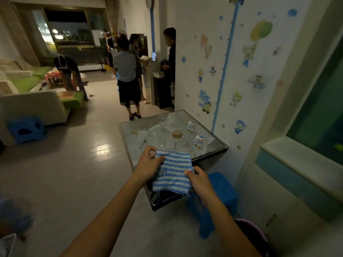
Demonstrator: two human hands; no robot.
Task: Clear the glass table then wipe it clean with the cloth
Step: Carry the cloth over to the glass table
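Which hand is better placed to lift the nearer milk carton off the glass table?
Probably the right hand: the small white carton stands on its side of the glass table; the left hand could hold the striped cloth.

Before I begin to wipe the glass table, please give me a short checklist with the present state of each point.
1. Cloth held by both hands, left hand and right hand: ok.
2. Two cartons removed from the glass table: not ok.
3. Tape roll removed: not ok.
4. Spoon and clear plastic sheet removed: not ok.
5. Brown stain wiped: not ok.
6. Cloth damp: cannot tell.
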